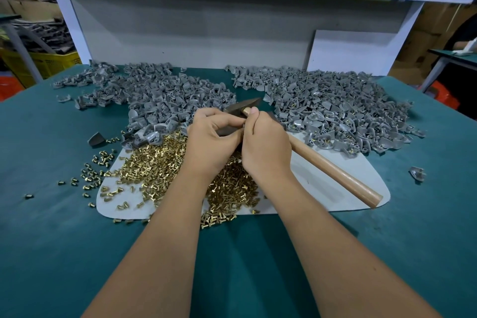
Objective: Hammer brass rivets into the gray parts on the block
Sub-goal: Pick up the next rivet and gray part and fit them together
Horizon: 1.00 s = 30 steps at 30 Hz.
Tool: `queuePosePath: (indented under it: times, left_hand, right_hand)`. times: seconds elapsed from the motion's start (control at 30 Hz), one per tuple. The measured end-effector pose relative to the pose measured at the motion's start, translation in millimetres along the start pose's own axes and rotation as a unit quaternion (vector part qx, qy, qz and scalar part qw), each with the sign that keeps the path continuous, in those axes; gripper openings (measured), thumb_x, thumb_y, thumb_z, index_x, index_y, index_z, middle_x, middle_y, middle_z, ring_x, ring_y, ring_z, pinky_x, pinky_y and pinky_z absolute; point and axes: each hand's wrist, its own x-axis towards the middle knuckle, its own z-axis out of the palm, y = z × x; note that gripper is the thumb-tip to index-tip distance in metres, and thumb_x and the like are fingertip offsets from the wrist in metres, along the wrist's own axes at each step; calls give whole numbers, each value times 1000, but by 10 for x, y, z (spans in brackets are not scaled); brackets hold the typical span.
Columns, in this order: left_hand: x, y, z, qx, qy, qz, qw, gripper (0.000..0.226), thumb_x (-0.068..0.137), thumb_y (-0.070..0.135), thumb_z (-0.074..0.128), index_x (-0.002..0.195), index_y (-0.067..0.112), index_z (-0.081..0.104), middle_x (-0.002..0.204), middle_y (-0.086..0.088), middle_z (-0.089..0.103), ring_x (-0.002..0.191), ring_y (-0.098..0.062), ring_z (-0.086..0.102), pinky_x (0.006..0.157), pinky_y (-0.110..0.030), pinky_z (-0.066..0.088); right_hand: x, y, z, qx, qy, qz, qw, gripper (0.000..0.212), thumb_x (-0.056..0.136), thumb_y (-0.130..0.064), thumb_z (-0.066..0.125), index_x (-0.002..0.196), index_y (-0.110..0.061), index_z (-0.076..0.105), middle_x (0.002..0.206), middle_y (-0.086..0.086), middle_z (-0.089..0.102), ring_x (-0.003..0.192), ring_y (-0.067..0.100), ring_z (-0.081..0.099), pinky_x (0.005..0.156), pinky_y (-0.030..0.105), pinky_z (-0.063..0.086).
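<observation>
Fingers first: the left hand (211,137) has its fingers curled in, pinching something dark and small against the right hand (265,142), whose fingers are bunched tight at the same spot. What sits between them is hidden, so I can't tell whether a rivet is seated in a part. The block itself can't be made out under the hands.

Just beyond, at twelve o'clock, the hammer (333,168) lies idle, head behind the knuckles, wooden handle running out toward four o'clock over the pale mat (335,188). Nobody is gripping it.

Brass rivets (144,173) are heaped at seven o'clock under the left wrist, and gray parts (160,100) are piled at eleven with a second heap at two.

The risks, as I judge them: a rivet set crooked would bend under the blow; fingertips this close could get struck; a wrist could scatter loose rivets.
</observation>
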Motion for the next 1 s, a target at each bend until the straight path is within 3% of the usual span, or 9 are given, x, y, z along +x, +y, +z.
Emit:
queuePosePath:
  times: [0.13,0.2,0.33,0.43,0.6,0.67,0.77,0.9,1.0]
  left_hand:
    - [25,-8,-2,21,-6,-21,1000,34,79,10,79,77,42,69,105,-7,61,92,20,47,80,0,37]
    - [27,18,-5,7,-16,-21,1000,31,80,7,78,80,37,71,100,-5,62,89,19,51,77,-1,40]
    - [17,88,-39,-67,-54,-28,996,24,81,0,74,86,24,74,74,18,71,70,9,64,64,-7,47]
    - [19,101,-75,-112,-56,-74,989,20,84,3,73,83,23,76,75,10,75,73,-3,69,69,-18,55]
    - [24,85,-109,-116,-35,-109,987,13,85,9,74,88,22,75,81,3,76,81,-10,71,79,-23,57]
    - [52,62,-138,-99,-6,-125,987,14,85,12,74,88,25,75,88,3,76,89,-11,71,82,-23,56]
    - [100,10,-221,-89,73,-155,981,17,87,14,73,84,31,72,90,7,74,89,-7,68,79,-22,53]
    - [140,-56,-330,-104,158,-156,970,12,88,16,72,88,28,71,79,14,72,74,3,67,68,-13,52]
    - [149,-67,-410,-109,242,-134,955,12,88,17,73,85,29,70,71,14,70,62,5,62,60,-11,50]
  right_hand:
    - [-8,6,-8,95,-42,42,994,38,103,-41,25,72,-30,44,69,-12,48,74,15,51,61,31,30]
    - [-11,-11,-14,138,-53,76,986,41,102,-47,24,69,-32,45,72,-11,53,80,16,55,64,32,35]
    - [16,-37,-36,262,-76,137,952,43,101,-50,25,78,-30,55,82,-11,60,84,6,56,74,29,41]
    - [52,-35,-52,335,-105,192,916,53,100,-53,25,93,-18,65,88,-1,64,87,15,59,77,33,46]
    - [72,-31,-125,387,-139,247,877,46,102,-49,29,89,-16,59,56,-4,50,47,9,46,42,19,36]
    - [75,-33,-172,339,-157,217,902,39,102,-42,35,81,-18,58,58,-3,53,49,11,50,41,19,38]
    - [107,-27,-243,138,-185,61,971,26,95,-35,49,80,-20,64,78,-7,62,74,14,58,63,31,49]
    - [78,-150,-246,6,-295,-78,952,16,90,-28,59,86,-20,73,85,-3,70,77,13,60,74,35,53]
    - [-51,-276,-62,-5,-317,-142,938,22,91,-12,51,108,-10,66,105,5,65,98,22,59,80,33,48]
